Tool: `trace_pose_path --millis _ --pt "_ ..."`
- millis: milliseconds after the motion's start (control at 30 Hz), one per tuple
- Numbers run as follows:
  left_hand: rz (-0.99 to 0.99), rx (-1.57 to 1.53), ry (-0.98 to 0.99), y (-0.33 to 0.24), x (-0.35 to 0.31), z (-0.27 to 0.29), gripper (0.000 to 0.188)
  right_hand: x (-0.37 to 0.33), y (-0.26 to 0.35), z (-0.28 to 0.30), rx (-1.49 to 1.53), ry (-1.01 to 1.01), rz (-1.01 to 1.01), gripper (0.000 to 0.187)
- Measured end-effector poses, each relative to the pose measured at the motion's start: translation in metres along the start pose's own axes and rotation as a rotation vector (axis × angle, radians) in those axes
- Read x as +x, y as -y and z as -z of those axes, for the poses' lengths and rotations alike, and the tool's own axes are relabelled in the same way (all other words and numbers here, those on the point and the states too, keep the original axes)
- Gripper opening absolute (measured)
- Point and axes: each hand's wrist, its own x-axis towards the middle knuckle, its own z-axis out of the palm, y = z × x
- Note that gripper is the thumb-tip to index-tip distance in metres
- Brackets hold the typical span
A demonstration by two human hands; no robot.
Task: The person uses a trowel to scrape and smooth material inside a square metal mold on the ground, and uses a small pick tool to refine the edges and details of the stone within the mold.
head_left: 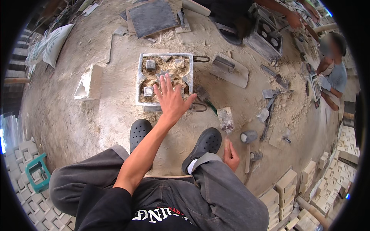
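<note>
Beneath the fingers of our left hand (172, 101) lay a square metal frame (137, 79), filled with crumbly sand (169, 68). Those fingers were spread wide and held nothing; whether their tips pressed down or only hovered, we could not tell. Beyond them and to their left sat a grey block (150, 64), and just left of the thumbless side of the palm a paler block (148, 91), both with sand around them. The fingers of our right hand (231, 156) were wrapped round the handle of a trowel (225, 120), its dusty blade ahead of them. A mallet (249, 136) lay ahead and to their right.

As we judged it, working the sand well called for a light, even touch of the left fingers, spread between the blocks so as not to knock them askew. The uneven spots by the rim seemed to want most care, and the trowel was best kept level and clear of the frame.
</note>
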Motion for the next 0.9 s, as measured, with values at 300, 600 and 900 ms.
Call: trace_pose_path --millis 300,600,900 --pt "-0.218 -0.108 -0.068 0.006 0.013 0.002 0.059 0.006 0.003 0.015 0.217 -0.099 -0.168 0.040" --pt "-0.515 -0.082 -0.106 0.014 0.026 0.006 0.030 0.112 -0.012 0.104 0.530 -0.414 -0.339 0.049" --pt "-1.016 -0.065 0.191 0.030 0.045 0.006 0.069 0.231 -0.088 0.199 0.606 -0.516 -0.589 0.028"
